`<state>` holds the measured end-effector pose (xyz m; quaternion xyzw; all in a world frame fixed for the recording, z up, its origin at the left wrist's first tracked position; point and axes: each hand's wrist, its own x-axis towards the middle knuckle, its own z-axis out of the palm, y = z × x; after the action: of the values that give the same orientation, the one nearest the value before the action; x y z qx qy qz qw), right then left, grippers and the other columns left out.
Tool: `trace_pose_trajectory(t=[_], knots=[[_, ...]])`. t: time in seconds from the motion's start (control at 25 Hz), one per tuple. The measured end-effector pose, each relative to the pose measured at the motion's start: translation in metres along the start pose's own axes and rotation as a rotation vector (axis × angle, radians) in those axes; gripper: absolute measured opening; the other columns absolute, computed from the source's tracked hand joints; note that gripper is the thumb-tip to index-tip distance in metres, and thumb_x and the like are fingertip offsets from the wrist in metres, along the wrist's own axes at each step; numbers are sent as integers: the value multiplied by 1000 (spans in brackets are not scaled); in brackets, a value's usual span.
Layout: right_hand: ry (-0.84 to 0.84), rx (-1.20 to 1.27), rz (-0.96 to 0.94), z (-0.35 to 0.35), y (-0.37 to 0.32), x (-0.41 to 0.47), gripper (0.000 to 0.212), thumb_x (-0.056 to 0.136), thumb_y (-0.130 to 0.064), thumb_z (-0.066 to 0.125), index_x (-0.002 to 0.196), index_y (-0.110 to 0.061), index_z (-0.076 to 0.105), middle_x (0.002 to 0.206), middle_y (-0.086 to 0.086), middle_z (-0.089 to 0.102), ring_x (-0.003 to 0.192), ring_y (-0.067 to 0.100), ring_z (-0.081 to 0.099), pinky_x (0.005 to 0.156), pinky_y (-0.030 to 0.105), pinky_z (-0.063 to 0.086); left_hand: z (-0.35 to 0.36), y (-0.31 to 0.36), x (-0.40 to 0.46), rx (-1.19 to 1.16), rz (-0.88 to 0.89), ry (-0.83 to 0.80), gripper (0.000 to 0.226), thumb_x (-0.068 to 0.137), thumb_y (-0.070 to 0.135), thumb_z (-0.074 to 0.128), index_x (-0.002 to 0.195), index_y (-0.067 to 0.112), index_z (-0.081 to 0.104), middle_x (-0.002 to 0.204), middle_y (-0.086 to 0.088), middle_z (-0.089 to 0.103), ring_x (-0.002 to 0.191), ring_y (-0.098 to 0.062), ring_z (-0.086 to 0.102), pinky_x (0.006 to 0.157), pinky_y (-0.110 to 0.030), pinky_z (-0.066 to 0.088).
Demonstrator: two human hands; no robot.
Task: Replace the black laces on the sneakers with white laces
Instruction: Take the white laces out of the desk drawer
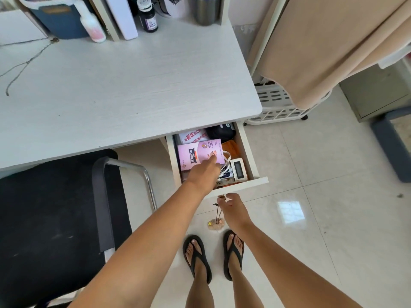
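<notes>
White laces (226, 160) lie in the open desk drawer (242, 183), looping out beside a pink box (195, 154). My left hand (205, 173) reaches into the drawer, index finger stretched over the pink box, the other fingers curled down onto the white laces. My right hand (233, 210) is just below the drawer front, thumb and forefinger around its small knob (222, 198), from which a tassel charm (216, 223) hangs. No sneakers or black laces are in view.
The drawer also holds a small white device (239, 170), a black pouch (220, 133) and an orange item (231, 147). A black chair (66, 218) stands at the left under the white desk (124, 85). A white basket (278, 105) and a beige curtain are at the right. My feet in flip-flops stand on the tiled floor.
</notes>
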<state>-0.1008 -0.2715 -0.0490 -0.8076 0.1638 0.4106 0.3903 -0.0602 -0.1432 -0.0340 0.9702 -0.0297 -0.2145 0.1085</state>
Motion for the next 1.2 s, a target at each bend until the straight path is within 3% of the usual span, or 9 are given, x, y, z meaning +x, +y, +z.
trace_pose_trajectory(t=[0.2, 0.28, 0.4, 0.56, 0.64, 0.88, 1.0, 1.12, 1.2], knots=[[-40, 522, 261, -34, -8, -25, 29, 96, -19, 52, 119, -2, 53, 100, 11, 62, 103, 27, 61, 85, 39, 52, -23, -10, -35, -794, -269, 308, 14, 81, 2, 66, 93, 8, 71, 92, -3, 57, 84, -15, 56, 68, -14, 35], [-278, 748, 276, -46, -15, -39, 43, 95, -37, 53, 120, -3, 56, 109, 16, 65, 104, 29, 62, 85, 46, 53, -32, 0, -61, -1198, -400, 392, 6, 77, 9, 73, 80, 14, 69, 76, 4, 64, 69, -9, 61, 62, -10, 42], [-685, 877, 206, -47, -28, -60, 53, 94, -49, 46, 121, -5, 59, 115, 19, 64, 101, 29, 64, 84, 49, 54, -25, 40, -105, -1758, -594, 184, 15, 76, 6, 75, 87, 9, 64, 83, -7, 72, 73, -19, 72, 61, -24, 56], [-415, 779, 187, -52, -7, -63, 23, 95, -7, 49, 117, -9, 57, 101, 14, 68, 81, 25, 68, 62, 35, 56, -4, 63, -137, -1837, -1043, 152, 19, 85, 11, 68, 88, 1, 53, 96, -22, 63, 83, -29, 67, 72, -36, 58], [-254, 823, 290, -65, 7, -55, 19, 96, -6, 47, 111, -7, 60, 92, 15, 64, 73, 23, 63, 57, 31, 56, -2, 52, -137, -2086, -1149, 112, 29, 93, 13, 55, 116, -4, 49, 116, -25, 55, 107, -32, 58, 93, -39, 49], [-268, 923, 347, -79, -46, -12, 24, 97, 1, 36, 87, -1, 57, 54, 7, 54, 34, 10, 46, 33, 18, 37, -24, 25, -94, -2569, -1144, 391, 35, 93, 8, 38, 126, 3, 46, 135, -17, 46, 133, -30, 38, 109, -46, 29], [-329, 825, 320, -81, -74, 6, 26, 96, -1, 35, 77, -2, 54, 59, 10, 56, 48, 14, 49, 44, 20, 39, -38, 10, -74, -2589, -1032, 412, 27, 93, 11, 41, 118, 4, 51, 130, -16, 50, 130, -27, 41, 106, -43, 33], [-351, 739, 255, -72, -98, 28, 22, 93, -3, 41, 95, -20, 53, 72, 11, 62, 52, 17, 53, 44, 22, 41, -49, -12, -42, -2553, -965, 455, 25, 93, 4, 37, 117, 3, 46, 132, -16, 50, 130, -25, 42, 111, -43, 30], [-378, 763, 237, -62, -118, 37, 56, 91, 2, 41, 123, -44, 42, 72, 9, 63, 45, 16, 53, 41, 23, 43, -57, -24, -23, -2595, -940, 508, 24, 91, 2, 38, 112, 2, 48, 121, -15, 56, 126, -25, 45, 110, -45, 30]])
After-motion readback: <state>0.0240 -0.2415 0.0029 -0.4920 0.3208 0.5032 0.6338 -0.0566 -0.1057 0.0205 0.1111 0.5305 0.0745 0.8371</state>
